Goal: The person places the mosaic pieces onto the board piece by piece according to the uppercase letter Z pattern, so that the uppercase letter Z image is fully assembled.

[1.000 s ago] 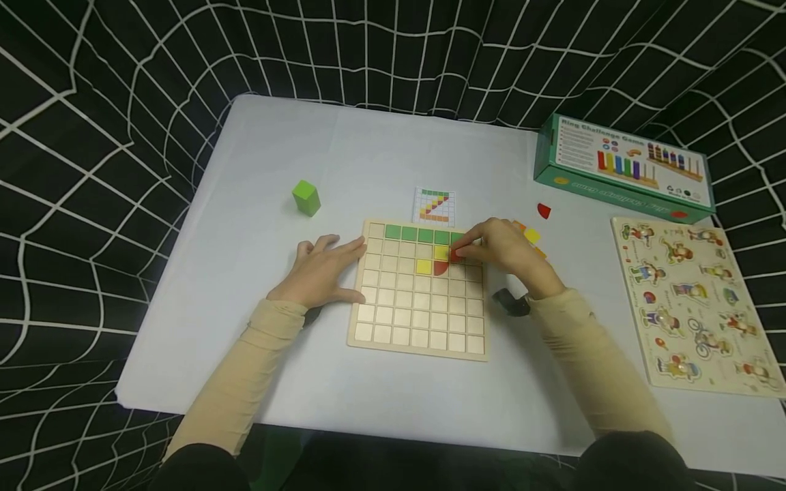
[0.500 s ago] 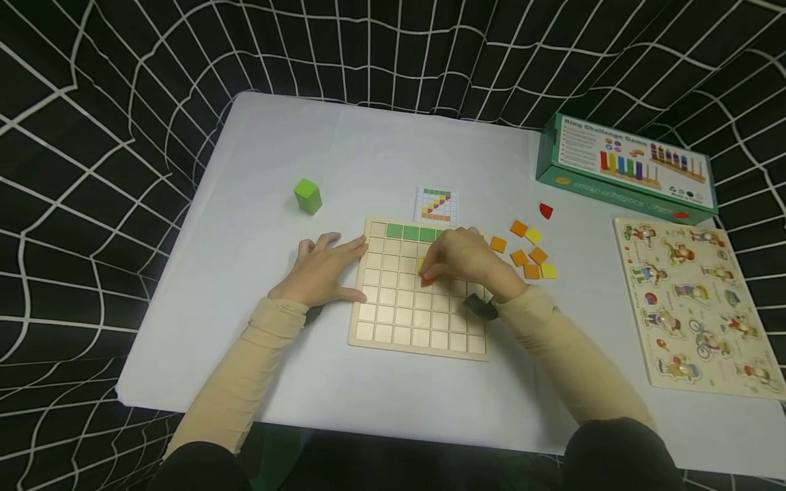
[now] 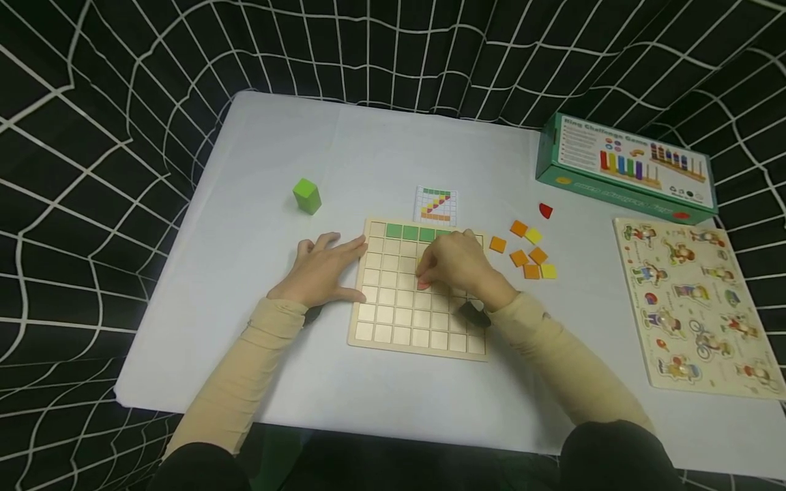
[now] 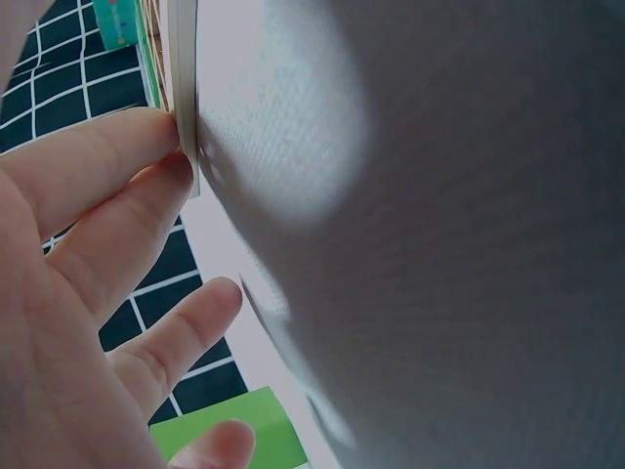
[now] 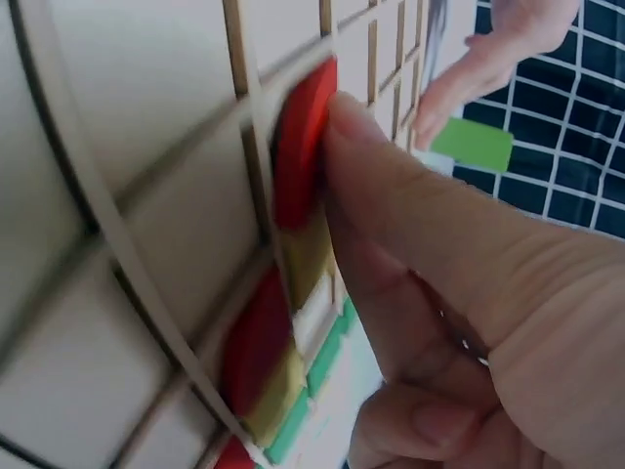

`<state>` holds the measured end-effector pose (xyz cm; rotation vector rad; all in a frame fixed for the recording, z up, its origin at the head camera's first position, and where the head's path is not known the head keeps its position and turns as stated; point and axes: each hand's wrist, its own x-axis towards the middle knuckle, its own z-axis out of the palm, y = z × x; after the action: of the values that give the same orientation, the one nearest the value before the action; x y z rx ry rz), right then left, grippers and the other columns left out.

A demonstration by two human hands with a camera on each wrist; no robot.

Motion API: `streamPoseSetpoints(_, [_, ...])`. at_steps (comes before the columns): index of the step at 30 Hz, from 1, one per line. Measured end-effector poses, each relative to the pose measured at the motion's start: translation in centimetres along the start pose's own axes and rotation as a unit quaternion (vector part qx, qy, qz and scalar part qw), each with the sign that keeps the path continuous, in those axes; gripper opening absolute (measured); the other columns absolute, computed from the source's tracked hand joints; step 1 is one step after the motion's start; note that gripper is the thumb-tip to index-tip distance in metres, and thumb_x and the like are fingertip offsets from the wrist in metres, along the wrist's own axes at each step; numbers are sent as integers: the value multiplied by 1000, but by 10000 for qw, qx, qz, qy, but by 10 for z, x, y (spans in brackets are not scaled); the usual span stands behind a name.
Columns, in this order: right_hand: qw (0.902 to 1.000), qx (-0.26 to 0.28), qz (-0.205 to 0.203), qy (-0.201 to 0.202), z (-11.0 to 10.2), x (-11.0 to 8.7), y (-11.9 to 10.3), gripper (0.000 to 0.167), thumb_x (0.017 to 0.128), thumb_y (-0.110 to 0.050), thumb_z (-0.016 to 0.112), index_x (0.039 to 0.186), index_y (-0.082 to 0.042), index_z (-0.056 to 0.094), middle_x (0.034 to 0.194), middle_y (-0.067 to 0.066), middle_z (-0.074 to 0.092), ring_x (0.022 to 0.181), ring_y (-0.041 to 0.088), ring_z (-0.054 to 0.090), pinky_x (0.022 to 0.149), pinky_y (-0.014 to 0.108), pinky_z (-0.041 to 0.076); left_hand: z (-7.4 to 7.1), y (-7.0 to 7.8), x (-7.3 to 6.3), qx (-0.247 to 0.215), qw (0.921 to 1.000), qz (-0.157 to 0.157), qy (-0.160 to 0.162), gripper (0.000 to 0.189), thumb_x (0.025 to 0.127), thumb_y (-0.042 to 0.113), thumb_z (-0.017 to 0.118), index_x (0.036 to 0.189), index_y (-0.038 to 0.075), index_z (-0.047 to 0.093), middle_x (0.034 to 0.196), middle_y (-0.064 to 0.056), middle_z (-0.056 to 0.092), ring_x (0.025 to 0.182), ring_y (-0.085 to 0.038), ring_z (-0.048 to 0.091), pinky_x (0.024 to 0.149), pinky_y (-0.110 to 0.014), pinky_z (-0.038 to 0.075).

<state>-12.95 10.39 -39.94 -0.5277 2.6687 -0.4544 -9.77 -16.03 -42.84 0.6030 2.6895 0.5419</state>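
My right hand (image 3: 459,261) pinches a red quarter-circle tile (image 5: 305,147) between thumb and finger. The tile is tilted at a cell of the wooden grid board (image 3: 385,316). Beside it in the right wrist view, a yellow tile (image 5: 309,256) and another red tile (image 5: 254,337) sit in cells. Green square tiles (image 3: 410,232) line the board's far row, partly hidden by my right hand. With fingers spread, my left hand (image 3: 316,274) touches the board's left edge; the left wrist view has two fingertips against that edge.
A pattern card (image 3: 435,206) lies beyond the board. Right of it are loose orange tiles (image 3: 518,258), yellow tiles (image 3: 548,271) and a red tile (image 3: 545,211). A green block (image 3: 307,196) stands left. Further right are a game box (image 3: 626,167) and a picture puzzle board (image 3: 700,307).
My right hand has moved left and nearer with the red tile, from the board's upper right to a cell near its middle. The loose tiles came into sight. My left hand stays put.
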Motion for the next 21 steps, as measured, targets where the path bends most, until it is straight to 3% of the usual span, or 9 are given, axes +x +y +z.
streamPoseSetpoints(9, [9991,358,101,-190,-3,-4,3,15,75,-32,91,86,-25,85,86,-8,82,87,14,64,87,32,45,0,0,-1,13,10000,-20,-14,97,79,55,82,159,18,41,170,3,33,156,-40,28,108,-60,29])
streamPoseSetpoints(13, [9988,447,12,-188,-2,-5,8,18,74,-34,92,87,-23,85,82,-7,81,84,15,62,83,32,43,0,0,-1,5,10000,-30,-20,98,79,54,82,159,18,41,170,3,33,156,-40,28,108,-60,29])
streamPoseSetpoints(21, [9984,565,-17,-93,0,-7,15,19,72,-34,93,85,-22,85,78,-6,80,84,14,64,87,34,42,1,0,0,-17,10000,-24,-12,98,78,54,82,159,18,41,170,3,33,156,-41,28,108,-60,28])
